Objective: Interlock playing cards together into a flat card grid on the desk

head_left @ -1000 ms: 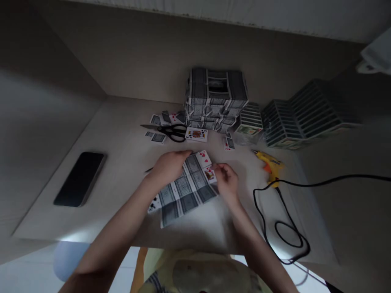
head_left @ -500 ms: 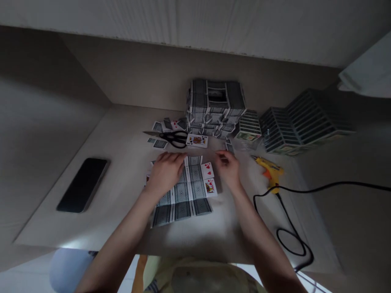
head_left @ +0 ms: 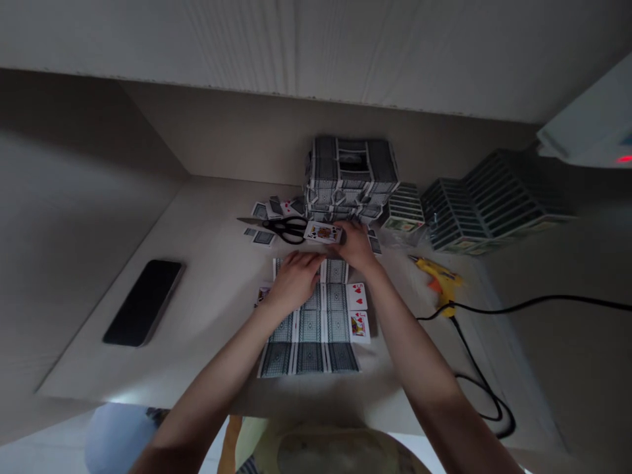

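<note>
The left hand [head_left: 296, 280] lies flat and open on the far part of the panel of cards [head_left: 316, 329], a grid of joined playing cards in the middle of the tabletop [head_left: 212, 289]. The right hand [head_left: 356, 245] reaches beyond the panel, and its bent fingers touch the right edge of the face-up card [head_left: 322, 232], which lies just beside the scissors [head_left: 284, 228] and in front of the card box [head_left: 351, 174]; whether the fingers pinch it, I cannot tell. To do this well, I think the left palm should press evenly so the panel does not slide, and the right fingers should lift the card by its edge, clear of the scissors.
</note>
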`<state>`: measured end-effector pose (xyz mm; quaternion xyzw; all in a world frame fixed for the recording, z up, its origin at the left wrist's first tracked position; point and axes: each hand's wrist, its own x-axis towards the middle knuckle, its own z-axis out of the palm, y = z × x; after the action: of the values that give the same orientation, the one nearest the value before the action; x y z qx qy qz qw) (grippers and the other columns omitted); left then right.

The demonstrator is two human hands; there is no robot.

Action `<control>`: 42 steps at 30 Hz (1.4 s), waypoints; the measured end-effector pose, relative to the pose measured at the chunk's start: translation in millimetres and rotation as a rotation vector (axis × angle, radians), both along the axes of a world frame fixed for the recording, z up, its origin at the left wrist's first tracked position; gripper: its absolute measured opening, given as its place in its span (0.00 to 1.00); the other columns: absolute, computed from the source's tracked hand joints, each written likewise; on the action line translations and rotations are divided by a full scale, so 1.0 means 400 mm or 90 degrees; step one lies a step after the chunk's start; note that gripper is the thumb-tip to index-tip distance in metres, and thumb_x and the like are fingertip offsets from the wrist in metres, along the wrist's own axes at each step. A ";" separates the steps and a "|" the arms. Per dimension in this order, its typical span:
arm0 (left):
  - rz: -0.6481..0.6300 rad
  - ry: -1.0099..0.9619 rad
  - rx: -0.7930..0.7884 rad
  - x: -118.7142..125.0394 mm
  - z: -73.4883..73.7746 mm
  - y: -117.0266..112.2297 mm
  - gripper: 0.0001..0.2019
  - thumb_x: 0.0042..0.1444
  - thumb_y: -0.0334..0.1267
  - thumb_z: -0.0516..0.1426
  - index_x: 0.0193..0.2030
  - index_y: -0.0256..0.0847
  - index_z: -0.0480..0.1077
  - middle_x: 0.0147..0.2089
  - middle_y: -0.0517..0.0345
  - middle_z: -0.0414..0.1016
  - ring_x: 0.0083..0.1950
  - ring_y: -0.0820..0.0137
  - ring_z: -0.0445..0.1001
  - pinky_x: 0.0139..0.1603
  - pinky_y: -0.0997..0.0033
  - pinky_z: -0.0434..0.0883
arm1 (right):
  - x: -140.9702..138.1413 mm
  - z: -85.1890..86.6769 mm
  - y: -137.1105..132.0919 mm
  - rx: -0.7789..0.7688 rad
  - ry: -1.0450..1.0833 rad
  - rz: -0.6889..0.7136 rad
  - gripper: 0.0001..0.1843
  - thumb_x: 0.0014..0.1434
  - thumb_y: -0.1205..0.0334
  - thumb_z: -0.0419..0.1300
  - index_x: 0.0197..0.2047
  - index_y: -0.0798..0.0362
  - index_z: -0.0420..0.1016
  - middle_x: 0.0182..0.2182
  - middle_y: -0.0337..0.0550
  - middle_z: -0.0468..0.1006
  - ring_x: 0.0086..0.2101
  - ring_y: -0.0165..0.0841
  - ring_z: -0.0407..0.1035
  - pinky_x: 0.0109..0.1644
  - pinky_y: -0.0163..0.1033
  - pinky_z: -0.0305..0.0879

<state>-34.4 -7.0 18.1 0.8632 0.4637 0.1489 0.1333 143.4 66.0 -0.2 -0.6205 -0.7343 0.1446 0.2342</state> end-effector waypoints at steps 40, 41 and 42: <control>0.158 -0.661 -0.604 -0.012 -0.095 0.027 0.13 0.42 0.43 0.65 0.34 0.39 0.74 0.36 0.56 0.79 0.35 0.69 0.76 0.34 0.69 0.76 | 0.022 -0.023 0.072 -0.321 0.372 -0.162 0.19 0.43 0.49 0.66 0.17 0.57 0.71 0.10 0.35 0.66 0.12 0.22 0.53 0.16 0.30 0.44; 0.160 -0.665 -0.603 -0.011 -0.095 0.034 0.14 0.41 0.43 0.65 0.34 0.39 0.74 0.36 0.56 0.79 0.35 0.69 0.76 0.34 0.69 0.76 | 0.026 -0.021 0.071 -0.316 0.382 -0.161 0.19 0.44 0.49 0.66 0.18 0.56 0.71 0.10 0.35 0.65 0.12 0.21 0.53 0.16 0.30 0.43; 0.162 -0.666 -0.601 -0.011 -0.094 0.041 0.14 0.41 0.43 0.65 0.34 0.39 0.74 0.37 0.56 0.79 0.35 0.69 0.76 0.35 0.68 0.76 | 0.030 -0.019 0.069 -0.310 0.392 -0.161 0.18 0.44 0.49 0.66 0.19 0.56 0.72 0.10 0.34 0.65 0.12 0.21 0.53 0.16 0.30 0.43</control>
<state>-38.8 9.4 -19.7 0.4680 0.4510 0.3410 0.6792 155.6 93.5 -7.8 -0.6708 -0.4919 0.4635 0.3052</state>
